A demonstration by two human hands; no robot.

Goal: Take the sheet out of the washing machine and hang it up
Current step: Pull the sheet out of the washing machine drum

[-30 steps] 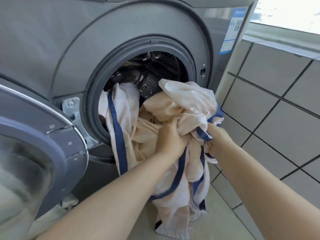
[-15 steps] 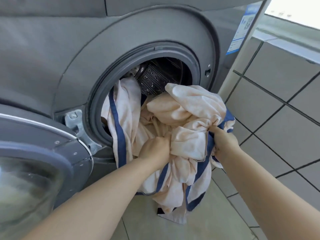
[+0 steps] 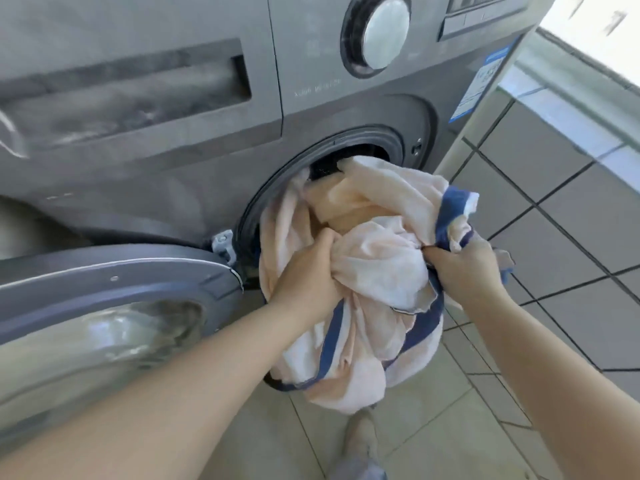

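Sheet [image 3: 374, 271], pale with blue bands: now coming mostly clear of the washer [image 3: 207, 140] drum since a second ago, left hand [image 3: 304, 271] and right hand [image 3: 464, 268] both gripping bunched cloth, removal nearing completion, hanging pending.

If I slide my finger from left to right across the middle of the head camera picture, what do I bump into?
Round grey washer door with glass window → left hand → bunched cream sheet with blue stripes → right hand → grey tiled wall.

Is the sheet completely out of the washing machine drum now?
No, part of the sheet still trails into the door opening.
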